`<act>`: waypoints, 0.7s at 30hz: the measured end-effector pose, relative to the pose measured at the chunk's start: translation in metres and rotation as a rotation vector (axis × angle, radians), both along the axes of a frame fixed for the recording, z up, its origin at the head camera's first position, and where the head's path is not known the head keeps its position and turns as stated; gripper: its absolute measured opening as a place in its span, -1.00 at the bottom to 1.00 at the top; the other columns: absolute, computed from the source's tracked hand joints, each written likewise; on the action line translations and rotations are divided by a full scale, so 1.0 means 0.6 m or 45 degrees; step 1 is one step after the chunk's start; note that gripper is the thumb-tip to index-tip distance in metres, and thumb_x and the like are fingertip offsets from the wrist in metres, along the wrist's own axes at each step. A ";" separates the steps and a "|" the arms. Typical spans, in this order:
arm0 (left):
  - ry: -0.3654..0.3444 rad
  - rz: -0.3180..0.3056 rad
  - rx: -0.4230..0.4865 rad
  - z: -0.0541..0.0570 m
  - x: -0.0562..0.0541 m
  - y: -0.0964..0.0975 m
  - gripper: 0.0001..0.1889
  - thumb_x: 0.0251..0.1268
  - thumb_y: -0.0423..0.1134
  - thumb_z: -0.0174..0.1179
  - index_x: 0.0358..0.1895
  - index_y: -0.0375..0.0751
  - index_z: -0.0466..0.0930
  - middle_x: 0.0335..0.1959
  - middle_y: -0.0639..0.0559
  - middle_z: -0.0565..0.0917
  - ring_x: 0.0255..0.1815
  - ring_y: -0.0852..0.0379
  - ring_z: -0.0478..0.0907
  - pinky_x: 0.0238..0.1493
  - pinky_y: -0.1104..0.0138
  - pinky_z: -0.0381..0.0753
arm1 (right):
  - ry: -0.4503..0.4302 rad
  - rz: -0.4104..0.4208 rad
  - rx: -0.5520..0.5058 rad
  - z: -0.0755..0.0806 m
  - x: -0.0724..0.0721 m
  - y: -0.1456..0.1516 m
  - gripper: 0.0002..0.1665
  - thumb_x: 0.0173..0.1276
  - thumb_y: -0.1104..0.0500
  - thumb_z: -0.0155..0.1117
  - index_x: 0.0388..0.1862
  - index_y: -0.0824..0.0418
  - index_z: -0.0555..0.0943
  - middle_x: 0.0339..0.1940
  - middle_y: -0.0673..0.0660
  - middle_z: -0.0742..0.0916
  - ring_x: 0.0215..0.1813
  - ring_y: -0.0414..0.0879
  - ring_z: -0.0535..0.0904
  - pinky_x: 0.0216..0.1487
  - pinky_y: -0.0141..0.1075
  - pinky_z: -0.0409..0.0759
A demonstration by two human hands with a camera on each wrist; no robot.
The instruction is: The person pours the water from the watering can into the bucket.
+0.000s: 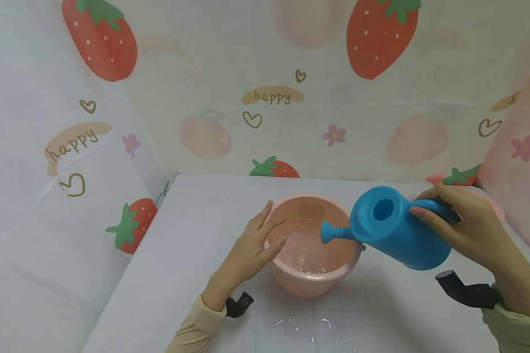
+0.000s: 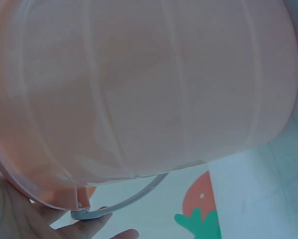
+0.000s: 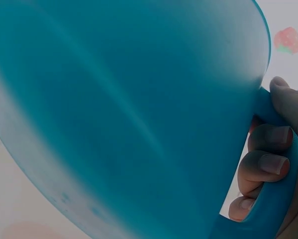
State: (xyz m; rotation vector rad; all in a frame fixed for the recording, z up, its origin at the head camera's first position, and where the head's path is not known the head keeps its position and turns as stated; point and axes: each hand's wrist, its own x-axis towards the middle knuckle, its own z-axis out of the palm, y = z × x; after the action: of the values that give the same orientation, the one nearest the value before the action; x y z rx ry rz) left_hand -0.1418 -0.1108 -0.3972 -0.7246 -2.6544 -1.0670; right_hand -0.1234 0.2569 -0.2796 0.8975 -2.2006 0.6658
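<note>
A pink bucket (image 1: pixel 306 284) stands upright on the table with water (image 1: pixel 302 247) in it, its surface rippled and bubbly. My left hand (image 1: pixel 249 250) rests at its left rim, fingers spread and mostly straight. In the left wrist view, the fingers lie by the rim and the grey bail handle (image 2: pixel 124 203). My right hand (image 1: pixel 472 225) grips the handle (image 3: pixel 280 194) of a blue watering can (image 1: pixel 406 240), fingers curled round it. The can is held tilted, its spout (image 1: pixel 331 232) over the right part of the bucket's opening.
The white table (image 1: pixel 159 274) has scattered water drops (image 1: pixel 327 322) in front of the bucket. A pink object (image 1: pixel 494 206) sits behind my right hand, mostly hidden. Strawberry-printed sheets (image 1: pixel 274 137) hang at the back and both sides.
</note>
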 end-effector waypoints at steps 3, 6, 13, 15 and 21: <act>-0.001 -0.004 0.001 0.000 0.000 0.000 -0.48 0.32 0.26 -0.14 0.30 0.24 0.32 0.50 0.17 -0.09 0.47 0.01 -0.02 0.19 -0.16 0.28 | -0.001 -0.003 0.004 0.000 0.000 0.000 -0.67 0.01 0.13 0.46 -0.29 0.28 0.61 -0.42 0.05 0.68 -0.22 -0.57 0.44 0.02 -0.69 0.33; 0.003 -0.003 -0.001 0.000 0.000 0.000 -0.49 0.33 0.25 -0.14 0.30 0.27 0.31 0.50 0.17 -0.09 0.47 0.02 -0.02 0.19 -0.16 0.28 | -0.012 -0.016 0.012 0.002 0.002 -0.001 -0.67 -0.03 0.19 0.49 -0.29 0.28 0.61 -0.42 0.05 0.68 -0.21 -0.59 0.43 0.02 -0.69 0.32; -0.011 -0.003 -0.004 0.000 0.000 0.000 -0.48 0.33 0.25 -0.14 0.30 0.23 0.32 0.50 0.19 -0.10 0.47 0.04 -0.04 0.18 -0.16 0.29 | -0.013 -0.019 0.020 0.003 0.003 -0.002 -0.66 -0.05 0.22 0.50 -0.29 0.28 0.61 -0.42 0.06 0.69 -0.21 -0.60 0.43 0.01 -0.69 0.32; -0.012 -0.003 -0.005 0.000 0.000 0.000 -0.48 0.33 0.26 -0.14 0.30 0.24 0.32 0.50 0.18 -0.10 0.47 0.05 -0.04 0.18 -0.16 0.29 | -0.011 -0.015 0.020 0.003 0.002 -0.002 -0.66 -0.05 0.21 0.50 -0.29 0.28 0.61 -0.41 0.06 0.69 -0.20 -0.60 0.43 0.01 -0.69 0.32; -0.003 0.000 -0.004 -0.001 -0.002 0.001 -0.49 0.32 0.26 -0.14 0.29 0.25 0.32 0.50 0.17 -0.09 0.47 0.06 -0.04 0.18 -0.15 0.30 | -0.003 -0.015 0.024 0.003 0.001 -0.002 -0.67 -0.03 0.17 0.49 -0.29 0.27 0.61 -0.42 0.05 0.68 -0.22 -0.57 0.44 0.01 -0.70 0.32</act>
State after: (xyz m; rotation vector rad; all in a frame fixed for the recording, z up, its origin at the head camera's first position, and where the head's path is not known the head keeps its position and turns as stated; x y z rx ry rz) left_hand -0.1428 -0.1102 -0.3980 -0.7241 -2.6587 -1.0650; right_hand -0.1227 0.2558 -0.2779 0.8934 -2.2159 0.6416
